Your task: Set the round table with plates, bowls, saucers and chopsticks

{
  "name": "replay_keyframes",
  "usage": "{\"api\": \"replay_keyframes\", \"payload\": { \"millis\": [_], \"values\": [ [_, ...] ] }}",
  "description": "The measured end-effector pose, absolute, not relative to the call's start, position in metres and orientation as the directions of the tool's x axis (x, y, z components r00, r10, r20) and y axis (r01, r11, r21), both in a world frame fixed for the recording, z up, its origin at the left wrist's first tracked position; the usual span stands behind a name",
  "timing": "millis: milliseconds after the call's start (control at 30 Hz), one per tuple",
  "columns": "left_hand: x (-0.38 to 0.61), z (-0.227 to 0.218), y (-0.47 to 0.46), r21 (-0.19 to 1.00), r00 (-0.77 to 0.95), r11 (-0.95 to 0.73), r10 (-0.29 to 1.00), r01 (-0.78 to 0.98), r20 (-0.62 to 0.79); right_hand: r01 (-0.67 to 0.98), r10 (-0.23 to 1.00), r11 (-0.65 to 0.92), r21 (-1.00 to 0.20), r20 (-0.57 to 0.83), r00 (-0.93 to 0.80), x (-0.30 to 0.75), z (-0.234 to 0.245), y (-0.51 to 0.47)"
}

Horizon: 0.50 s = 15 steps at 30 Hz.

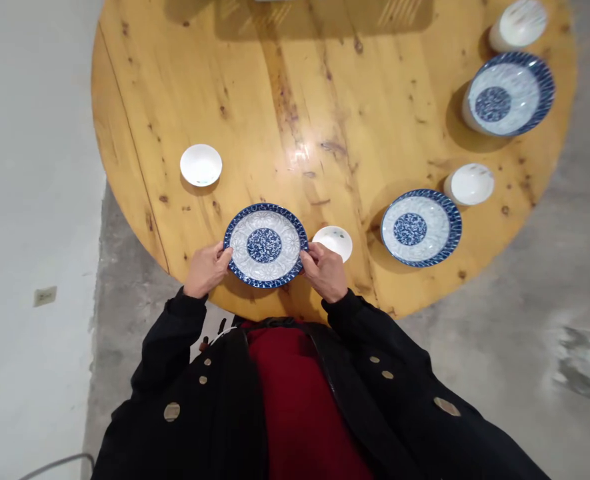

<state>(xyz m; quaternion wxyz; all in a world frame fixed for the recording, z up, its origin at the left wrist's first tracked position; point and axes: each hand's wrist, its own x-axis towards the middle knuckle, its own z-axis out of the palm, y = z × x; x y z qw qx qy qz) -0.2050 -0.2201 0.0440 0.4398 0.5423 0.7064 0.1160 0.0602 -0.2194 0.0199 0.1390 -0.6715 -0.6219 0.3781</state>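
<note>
Currently, the left hand (205, 270) and right hand (325, 271) clamp opposite rims of a blue-and-white patterned plate (265, 245) near the close edge of the round wooden tabletop (295, 100), a small white bowl (333, 243) just to its right.

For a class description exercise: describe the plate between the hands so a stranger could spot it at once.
On the round wooden table, find the edge nearest the person. There, a blue-and-white plate sits between the left hand and right hand; unlike the two similar plates beyond, only it is held.
</note>
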Motion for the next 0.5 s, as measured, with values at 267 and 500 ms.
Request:
{"api": "replay_keyframes", "payload": {
  "millis": [267,500],
  "values": [
    [-0.217,0.044,-0.188,0.273,0.017,0.148,0.853,0.95,-0.522,0.959,0.825,-0.08,-0.27,-0.558,-0.088,0.04,0.033,-0.197],
    [-0.217,0.04,-0.17,0.119,0.03,0.049,0.813,0.992,-0.581,0.979,0.808,-0.061,-0.193,-0.585,-0.065,0.037,0.039,-0.184]
  ]
}}
